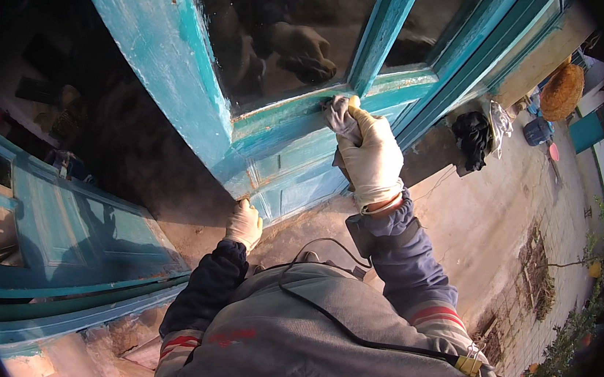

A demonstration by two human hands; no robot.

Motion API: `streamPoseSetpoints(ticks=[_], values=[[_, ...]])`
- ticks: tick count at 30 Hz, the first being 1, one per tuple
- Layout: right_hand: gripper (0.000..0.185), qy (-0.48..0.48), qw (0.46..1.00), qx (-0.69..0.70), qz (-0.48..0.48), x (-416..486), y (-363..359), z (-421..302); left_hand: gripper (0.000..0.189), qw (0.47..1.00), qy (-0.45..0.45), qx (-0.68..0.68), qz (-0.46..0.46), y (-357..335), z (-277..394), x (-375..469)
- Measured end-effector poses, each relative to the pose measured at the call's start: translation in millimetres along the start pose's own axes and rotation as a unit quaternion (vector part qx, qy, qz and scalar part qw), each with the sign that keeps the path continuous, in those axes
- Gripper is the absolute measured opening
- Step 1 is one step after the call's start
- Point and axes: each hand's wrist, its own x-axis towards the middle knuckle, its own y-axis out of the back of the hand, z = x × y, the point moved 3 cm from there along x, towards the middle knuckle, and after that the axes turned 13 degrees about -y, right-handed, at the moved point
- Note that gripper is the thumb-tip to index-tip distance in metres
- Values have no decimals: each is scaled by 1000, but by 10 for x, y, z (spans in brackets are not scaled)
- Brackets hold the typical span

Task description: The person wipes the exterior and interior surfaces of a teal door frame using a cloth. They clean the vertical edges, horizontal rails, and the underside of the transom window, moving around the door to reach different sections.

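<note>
My right hand (376, 155), in a pale glove, grips a crumpled grey cloth (341, 116). The cloth is pressed against the rail just under the glass of a turquoise painted wooden door (147, 56), where an upright glazing bar (387, 32) meets it. Lower down, my gloved left hand (244, 224) is closed at the door's free edge; its fingertips are partly hidden. Dark glass panes (291, 27) above the rail reflect a gloved hand. The paint on the door looks worn and streaked.
A second turquoise door leaf (82, 226) stands at the left, beside a dark interior. On the right, a black bag (472, 137) rests on a ledge, with a woven basket (562, 93) and a blue bucket (537, 131) beyond. A black cable (332, 318) crosses my grey top.
</note>
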Motion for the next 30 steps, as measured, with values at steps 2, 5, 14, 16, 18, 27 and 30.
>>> streamPoseSetpoints(ticks=[2, 5, 14, 16, 18, 27, 30], values=[[39, 96, 995, -13, 16, -121, 10, -51, 32, 1000, -7, 7, 13, 15, 8, -12], [43, 119, 990, 29, 67, -52, 55, -76, 32, 1000, -8, 8, 11, 2, 6, -22], [40, 109, 988, -92, 51, 189, 81, -59, 32, 1000, -9, 21, 11, 11, 31, -20], [45, 64, 996, -57, 36, 108, 52, -78, 32, 1000, -8, 22, 10, 14, 40, -31], [47, 83, 996, -36, 16, 5, -42, -169, 32, 1000, -6, 26, 4, 6, 45, -33], [57, 243, 961, -14, -133, -580, -506, -562, 31, 998, -31, -14, 44, -11, 6, -60], [55, 185, 975, 30, -119, -498, -398, -539, 31, 999, -30, -12, 29, -12, 2, -49]])
